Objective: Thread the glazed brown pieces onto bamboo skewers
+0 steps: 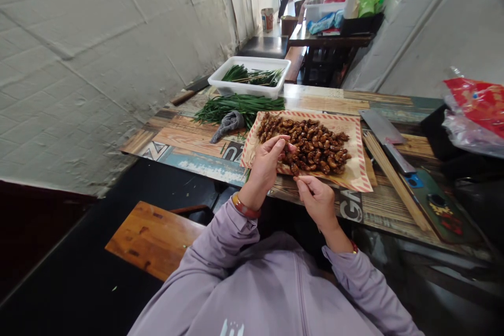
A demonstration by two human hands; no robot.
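My left hand (pixel 264 168) is closed in a pinch over the left part of a heap of glossy brown, pupa-like pieces (pixel 315 142). What its fingertips hold is too small to make out. Close by on the right, my right hand (pixel 318 200) pinches a small brown piece (pixel 296 178) at the heap's front edge. The heap lies on a sheet of tan paper (pixel 356 170) with a red striped border, at the front of the wooden table (pixel 185 134).
Long green chives (pixel 248 107) and a knotted grey cloth (pixel 228 125) lie left of the paper. Behind stands a white tub (pixel 271 92) of cut greens. To the right are a cleaver (pixel 381 126), bamboo skewers (pixel 394 178) and a red plastic bag (pixel 478 105). A bench (pixel 153 239) stands at left.
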